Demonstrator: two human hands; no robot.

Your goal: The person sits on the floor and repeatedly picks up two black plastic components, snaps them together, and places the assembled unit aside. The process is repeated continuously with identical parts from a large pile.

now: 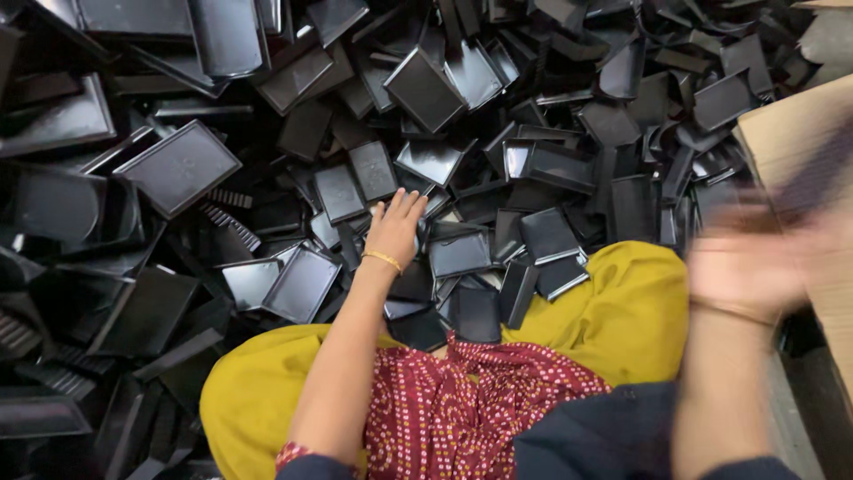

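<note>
Black plastic trays (pixel 462 253) are being piled all around the seated person. The left hand (pixel 394 226) is being laid flat, fingers spread, on the pile, gripping nothing. The right hand (pixel 755 262) is being blurred beside a cardboard box (pixel 800 133); its grip cannot be told.

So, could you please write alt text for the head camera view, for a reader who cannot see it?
A person's left hand, a gold bangle on the wrist, lies flat on a large heap of black plastic trays. The right hand is motion-blurred beside a cardboard box at the right edge. Yellow and red patterned cloth covers the person's lap.
</note>
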